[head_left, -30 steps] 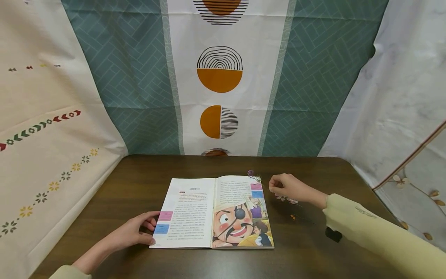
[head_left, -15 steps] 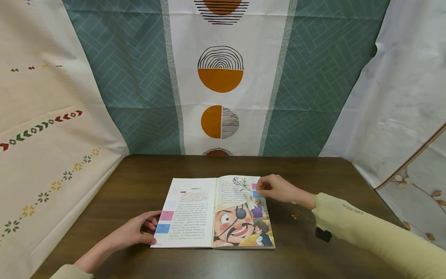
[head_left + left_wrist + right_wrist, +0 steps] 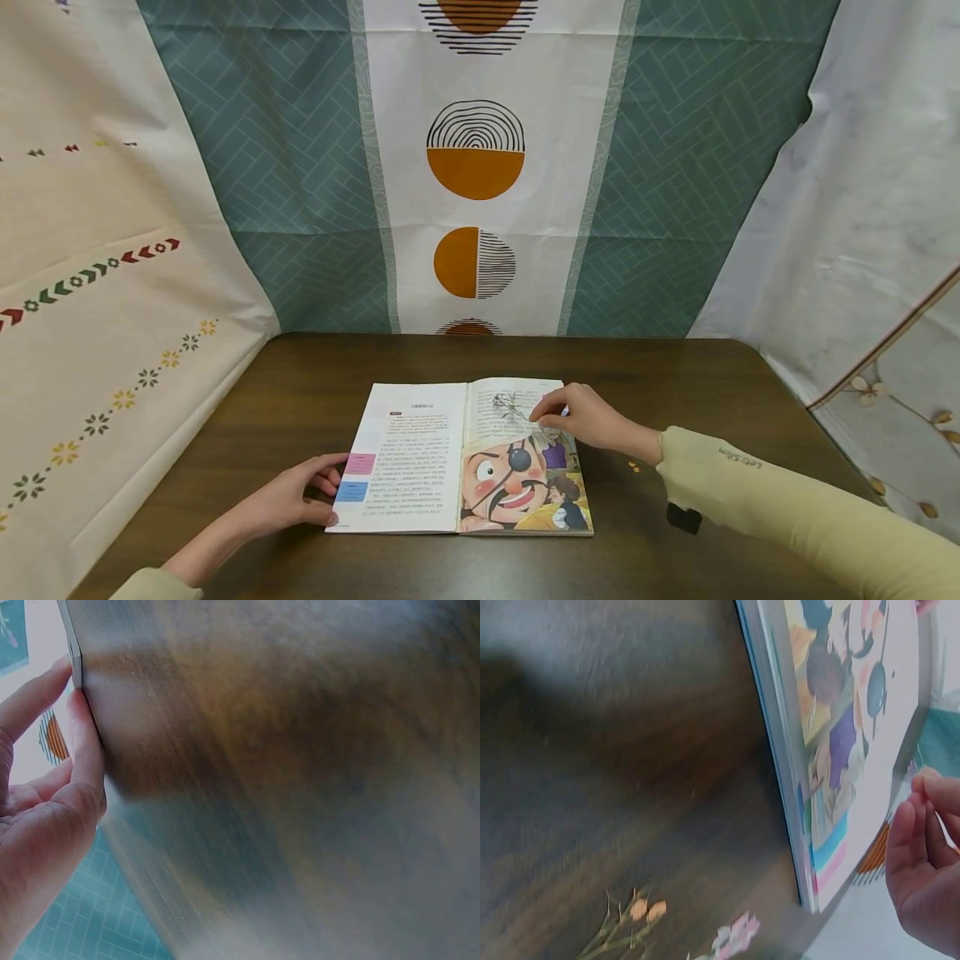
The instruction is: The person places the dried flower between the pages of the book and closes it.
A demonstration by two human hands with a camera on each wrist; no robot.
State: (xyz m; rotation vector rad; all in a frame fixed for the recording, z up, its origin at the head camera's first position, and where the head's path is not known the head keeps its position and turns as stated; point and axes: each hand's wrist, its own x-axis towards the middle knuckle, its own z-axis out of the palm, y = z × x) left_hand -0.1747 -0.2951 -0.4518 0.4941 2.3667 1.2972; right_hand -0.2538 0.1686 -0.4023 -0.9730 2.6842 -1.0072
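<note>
Pale purple blossoms and wiry green stems make up the small sprig (image 3: 510, 407) I see over the upper right page of the open paper book (image 3: 412, 492), and whether it touches the paper I cannot tell. My right hand (image 3: 588, 414) pinches its stem end, thumb and forefinger brought together; my left hand (image 3: 296, 493), loosely bent, touches the book's left edge. Beyond, orange flowers (image 3: 649, 909) and a ruffled pink flower (image 3: 739, 935) lie on the dark, wood-grained table (image 3: 622, 517).
</note>
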